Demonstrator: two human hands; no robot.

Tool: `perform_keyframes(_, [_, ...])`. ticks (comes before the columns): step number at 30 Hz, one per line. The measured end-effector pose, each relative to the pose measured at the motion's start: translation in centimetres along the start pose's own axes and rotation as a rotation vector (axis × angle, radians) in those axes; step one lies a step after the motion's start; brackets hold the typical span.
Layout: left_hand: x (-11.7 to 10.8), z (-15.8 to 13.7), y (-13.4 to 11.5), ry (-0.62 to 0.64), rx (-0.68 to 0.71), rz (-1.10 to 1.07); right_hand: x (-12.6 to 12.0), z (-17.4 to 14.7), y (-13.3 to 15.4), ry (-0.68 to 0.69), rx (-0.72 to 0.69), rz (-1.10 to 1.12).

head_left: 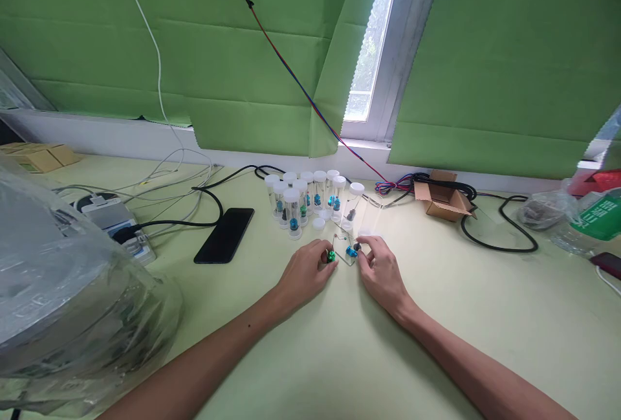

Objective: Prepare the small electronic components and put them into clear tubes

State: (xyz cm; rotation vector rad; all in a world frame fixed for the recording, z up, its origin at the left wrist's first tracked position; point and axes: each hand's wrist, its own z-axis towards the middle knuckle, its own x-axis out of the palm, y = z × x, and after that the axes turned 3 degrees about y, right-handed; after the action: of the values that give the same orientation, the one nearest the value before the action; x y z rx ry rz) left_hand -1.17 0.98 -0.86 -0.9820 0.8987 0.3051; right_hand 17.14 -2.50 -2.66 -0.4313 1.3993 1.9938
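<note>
My left hand (306, 268) pinches a small green piece (331, 256) with a thin wire rising from it. My right hand (383, 271) has its thumb and fingers closed on a small dark knob-like piece (358, 247). Between the two hands sits a small blue piece (350, 252), close to my right fingertips, with thin wires around it. Just behind stand several clear tubes (293, 213) with white caps, holding blue, green and dark pieces on thin stems. A clear tube without a visible cap (370, 218) stands behind my right hand, and a loose white cap (319, 223) lies in front of the group.
A black phone (224, 235) lies left of the tubes. Further left are a power strip (114, 222) with cables and a large plastic-wrapped object (77, 290). At the right are an open cardboard box (444, 201), a coiled black cable (504, 250) and a bottle with a green label (589, 222).
</note>
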Motion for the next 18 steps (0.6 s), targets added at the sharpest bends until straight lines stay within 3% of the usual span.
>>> perform_keyframes(18, [0.22, -0.06, 0.09, 0.01, 0.006, 0.009, -0.06, -0.18, 0.22, -0.019, -0.006, 0.036])
